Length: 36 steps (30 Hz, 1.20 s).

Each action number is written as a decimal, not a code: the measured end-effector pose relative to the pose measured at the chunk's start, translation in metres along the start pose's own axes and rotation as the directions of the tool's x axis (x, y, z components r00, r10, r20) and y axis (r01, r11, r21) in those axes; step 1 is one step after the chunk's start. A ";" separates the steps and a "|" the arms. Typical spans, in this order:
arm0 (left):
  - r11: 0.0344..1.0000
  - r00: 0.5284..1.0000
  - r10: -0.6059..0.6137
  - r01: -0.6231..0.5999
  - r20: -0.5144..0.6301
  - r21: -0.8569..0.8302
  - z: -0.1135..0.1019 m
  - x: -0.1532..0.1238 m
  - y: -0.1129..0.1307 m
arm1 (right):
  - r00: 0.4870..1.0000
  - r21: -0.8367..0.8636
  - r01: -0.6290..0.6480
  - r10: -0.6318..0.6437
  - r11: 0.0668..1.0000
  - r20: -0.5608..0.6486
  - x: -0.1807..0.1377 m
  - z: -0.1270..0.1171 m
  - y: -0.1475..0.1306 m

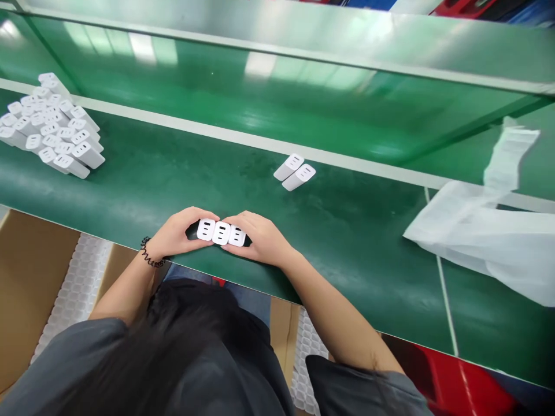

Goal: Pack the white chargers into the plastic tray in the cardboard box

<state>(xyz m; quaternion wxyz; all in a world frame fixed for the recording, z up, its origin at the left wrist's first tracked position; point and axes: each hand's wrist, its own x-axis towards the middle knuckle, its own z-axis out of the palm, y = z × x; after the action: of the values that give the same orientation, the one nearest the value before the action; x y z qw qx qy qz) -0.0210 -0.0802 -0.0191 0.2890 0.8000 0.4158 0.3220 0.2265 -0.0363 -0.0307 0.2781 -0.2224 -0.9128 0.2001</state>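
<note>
Three white USB chargers (pixel 221 233) stand side by side in a row near the front edge of the green bench, their port faces turned up. Around the left end of the row my left hand (pixel 184 232) is closed, thumb and fingers pinching the chargers. My right hand (pixel 259 238) grips the right end the same way, its fingers partly covering the rightmost charger. Farther back, two more chargers (pixel 295 171) stand next to each other on the bench. A large cluster of the same chargers (pixel 52 127) is packed together at the far left.
Thin white plastic bags (pixel 489 231) lie crumpled on the right of the green bench (pixel 347 242). A raised green panel (pixel 260 98) runs along the back. Below the front edge are cardboard boxes (pixel 39 271) with honeycomb-like white trays (pixel 73 283), and something red (pixel 468 381) at lower right.
</note>
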 end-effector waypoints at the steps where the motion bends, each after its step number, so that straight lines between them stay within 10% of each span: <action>1: 1.000 0.999 0.030 -0.030 -0.017 -0.005 0.001 0.001 0.000 | 0.999 -0.014 0.024 -0.025 1.000 -0.029 0.000 0.000 0.000; 36: 0.998 0.998 -0.061 0.061 -0.002 -0.004 0.000 0.002 0.002 | 0.999 -0.064 0.019 -0.021 0.998 -0.038 0.000 -0.001 0.001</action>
<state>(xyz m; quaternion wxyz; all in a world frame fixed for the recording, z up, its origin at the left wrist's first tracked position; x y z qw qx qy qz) -0.0187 -0.0797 -0.0170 0.2999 0.7861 0.4394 0.3146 0.2276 -0.0351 -0.0306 0.2902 -0.2258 -0.9155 0.1636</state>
